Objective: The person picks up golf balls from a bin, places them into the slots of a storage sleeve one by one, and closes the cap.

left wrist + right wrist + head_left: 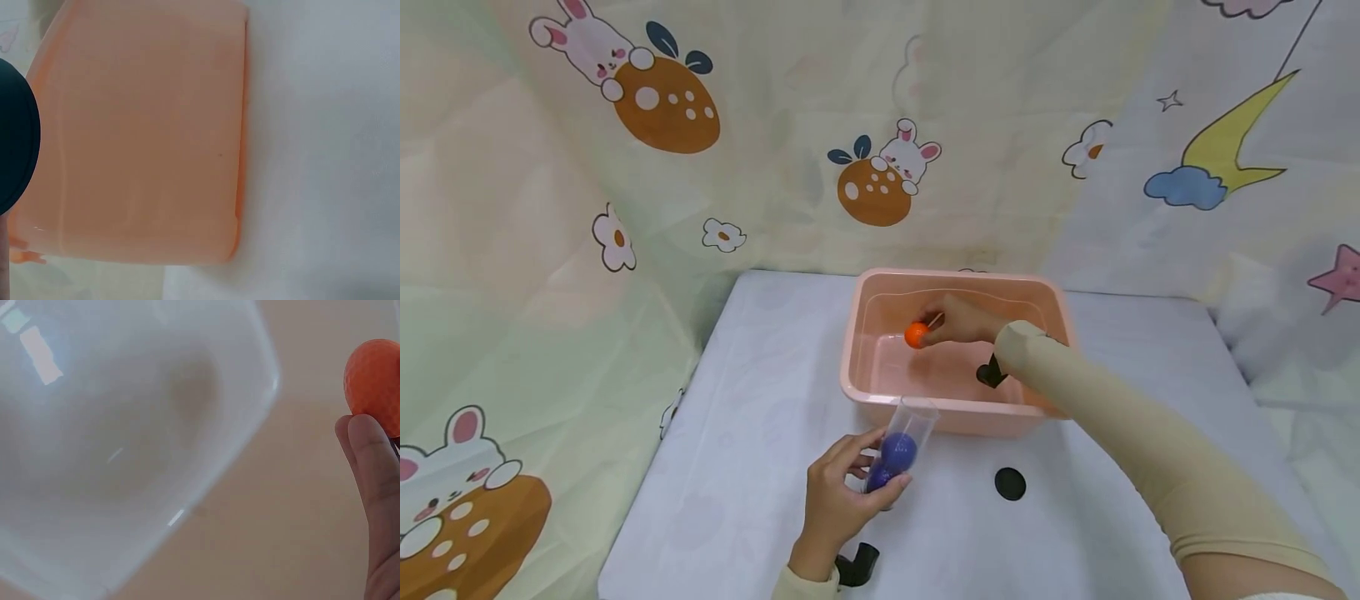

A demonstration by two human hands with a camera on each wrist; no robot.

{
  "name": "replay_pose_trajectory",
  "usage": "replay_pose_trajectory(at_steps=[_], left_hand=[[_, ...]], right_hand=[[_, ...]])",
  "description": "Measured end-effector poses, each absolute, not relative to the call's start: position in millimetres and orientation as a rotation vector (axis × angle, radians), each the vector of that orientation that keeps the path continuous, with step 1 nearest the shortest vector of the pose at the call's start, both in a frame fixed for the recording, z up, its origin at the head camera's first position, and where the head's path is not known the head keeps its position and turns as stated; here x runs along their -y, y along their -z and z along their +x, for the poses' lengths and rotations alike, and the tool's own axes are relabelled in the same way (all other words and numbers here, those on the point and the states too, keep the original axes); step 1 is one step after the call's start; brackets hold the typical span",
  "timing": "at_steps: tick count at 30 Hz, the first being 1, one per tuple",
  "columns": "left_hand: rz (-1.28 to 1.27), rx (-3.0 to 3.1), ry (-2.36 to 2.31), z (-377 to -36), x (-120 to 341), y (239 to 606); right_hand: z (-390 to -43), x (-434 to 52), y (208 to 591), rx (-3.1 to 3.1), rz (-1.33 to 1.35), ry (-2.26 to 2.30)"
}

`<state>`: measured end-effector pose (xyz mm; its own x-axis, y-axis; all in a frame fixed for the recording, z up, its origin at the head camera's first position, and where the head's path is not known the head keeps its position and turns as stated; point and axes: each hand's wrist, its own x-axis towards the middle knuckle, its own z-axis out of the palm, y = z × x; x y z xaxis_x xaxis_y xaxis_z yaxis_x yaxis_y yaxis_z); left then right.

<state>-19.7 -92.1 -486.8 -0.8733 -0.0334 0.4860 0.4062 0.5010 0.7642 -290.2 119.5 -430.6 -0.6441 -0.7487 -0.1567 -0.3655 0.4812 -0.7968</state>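
My left hand (842, 496) grips a clear tube (917, 414) in front of the basin, tilted with its upper end towards the basin's near rim. Two blue balls (898, 452) sit inside the tube, one above the other. Over the inside of a pink plastic basin (880, 403), my right hand (958, 320) pinches an orange ball (916, 335) between its fingertips. The right wrist view shows dimples on this orange ball (375, 384), with two fingers against its lower side. A dark round shape (15, 137) shows at the left edge of the left wrist view.
A flat black disc (1010, 483) lies on the white-covered table (760, 375), to the right of the tube and nearer than the basin. Black fittings (859, 565) show beside each wrist. A printed cloth (790, 100) hangs behind the table and along its sides.
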Motion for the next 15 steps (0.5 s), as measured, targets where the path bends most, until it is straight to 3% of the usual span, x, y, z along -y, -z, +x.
replay_pose_trajectory(at_steps=[15], left_hand=[[-0.340,2.297,1.333,-24,92,484]], right_hand=[[-258,-136,382,-2.186,-0.848,1.067]])
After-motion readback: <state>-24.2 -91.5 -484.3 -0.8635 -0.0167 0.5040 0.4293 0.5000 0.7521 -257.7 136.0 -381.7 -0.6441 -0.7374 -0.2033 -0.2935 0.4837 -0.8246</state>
